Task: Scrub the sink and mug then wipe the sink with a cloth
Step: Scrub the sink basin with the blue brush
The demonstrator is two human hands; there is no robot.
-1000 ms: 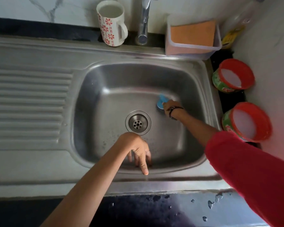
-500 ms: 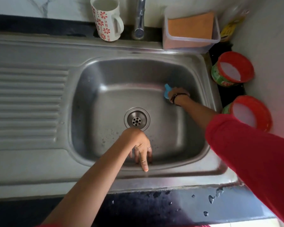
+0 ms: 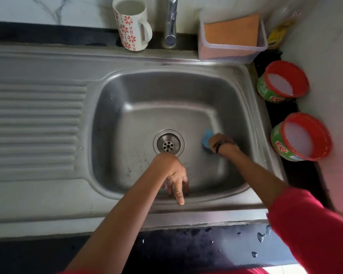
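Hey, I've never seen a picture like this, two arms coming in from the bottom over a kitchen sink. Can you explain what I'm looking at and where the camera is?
The camera sits on a person's head and looks down, so the two arms are that person's own. There is no machine here.

The steel sink has a ribbed draining board on its left and a drain in the middle of the bowl. The right hand holds a blue scrubber against the bowl floor, right of the drain. The left hand holds nothing; its fingers point down at the bowl's near wall.

Behind the sink stand a flowered mug, the tap and a clear box with an orange cloth in it. At the right are two open red-rimmed tubs of something white.
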